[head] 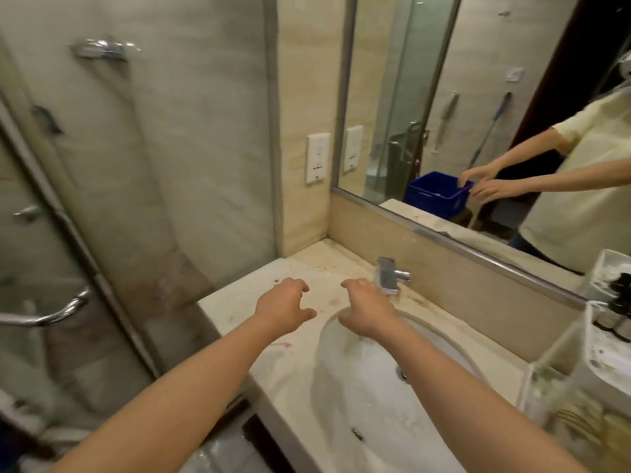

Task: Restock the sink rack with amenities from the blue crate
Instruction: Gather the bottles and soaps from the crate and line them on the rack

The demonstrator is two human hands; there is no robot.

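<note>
My left hand hovers over the bare marble counter left of the basin, fingers loosely spread and holding nothing. My right hand hangs over the basin's back rim just in front of the tap, also holding nothing. The blue crate shows only as a reflection in the mirror, where both reflected hands reach toward its rim. The clear sink rack stands at the right edge of the counter, with small dark bottles on a white tray on top and pale packets in its lower part.
An oval white basin is sunk into the counter. A glass shower screen with a chrome handle bounds the left side. A wall socket plate sits beside the mirror. Pink stains mark the counter.
</note>
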